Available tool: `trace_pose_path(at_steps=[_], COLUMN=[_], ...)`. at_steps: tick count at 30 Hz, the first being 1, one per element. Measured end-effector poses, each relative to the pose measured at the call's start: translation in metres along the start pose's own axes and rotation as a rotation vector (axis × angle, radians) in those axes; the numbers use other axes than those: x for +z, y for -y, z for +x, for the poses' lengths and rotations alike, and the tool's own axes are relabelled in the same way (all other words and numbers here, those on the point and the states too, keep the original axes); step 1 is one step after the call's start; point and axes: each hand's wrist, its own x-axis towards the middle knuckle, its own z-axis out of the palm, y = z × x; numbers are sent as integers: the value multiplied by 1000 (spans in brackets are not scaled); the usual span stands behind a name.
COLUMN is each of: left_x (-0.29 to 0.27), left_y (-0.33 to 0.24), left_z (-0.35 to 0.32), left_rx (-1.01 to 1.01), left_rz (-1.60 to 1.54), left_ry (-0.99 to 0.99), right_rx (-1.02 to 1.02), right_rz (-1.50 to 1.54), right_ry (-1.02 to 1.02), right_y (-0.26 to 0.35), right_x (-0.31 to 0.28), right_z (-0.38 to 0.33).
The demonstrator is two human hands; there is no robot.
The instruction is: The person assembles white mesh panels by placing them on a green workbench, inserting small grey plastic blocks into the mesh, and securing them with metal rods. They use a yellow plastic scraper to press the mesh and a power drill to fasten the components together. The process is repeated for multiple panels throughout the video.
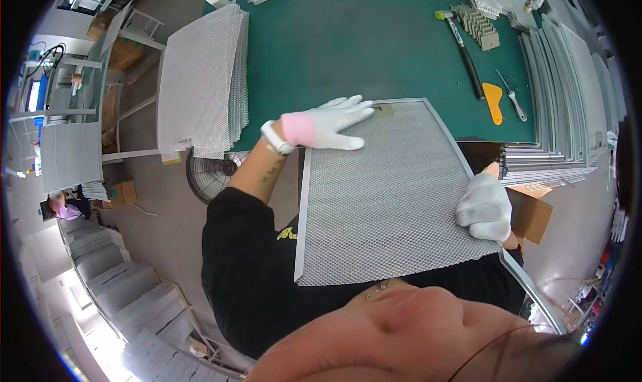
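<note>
A silver mesh panel (pixel 388 201) in a thin metal frame leans from the green table's edge toward my body. My left hand (pixel 334 124), in a white glove with a pink cuff, lies flat with fingers stretched over its far left corner. Closed over the right edge is my gloved right hand (pixel 484 208), its fingers curled on the frame side. From below that hand a metal frame strip (pixel 531 292) sticks out to the lower right, away from the mesh. The mesh's near edge shows no frame along it. What lies under my right fingers is hidden.
On the green table (pixel 334 47) lie a hammer (pixel 466 57), an orange scraper (pixel 493 103), a screwdriver-like tool (pixel 513 98) and several beige pieces (pixel 478 27). Mesh sheets (pixel 200 81) are stacked at left, framed panels (pixel 558 94) at right. A floor fan (pixel 210 174) stands below.
</note>
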Motion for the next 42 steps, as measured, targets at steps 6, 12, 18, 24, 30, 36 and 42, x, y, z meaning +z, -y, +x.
trace_pose_path(at_steps=[6,12,18,24,30,36,42], left_x=[-14,-23,-87,-72,-57,-48,-23], left_y=[-12,-14,-64,-76,-97,-105,-90], left_z=[92,113,53,-53,-33,-28,-54], left_rx=[2,-7,-285,1045,535,654,755], left_rz=[44,27,-281,-309,-323,-7,-42], left_ry=[258,189,54,-599,-1567,-1277,-504], right_rx=[15,17,0,282,630,411,66], right_rz=[-26,-37,29,-206,-250,-258,40], right_ry=[-44,-94,-14,-636,-763,-746,-405], right_y=[3,3,-12,-40,-72,-69,-37], right_x=[4,3,-16,-19,-49,-39,-22], right_z=[-7,-1,22,39,17,16,7])
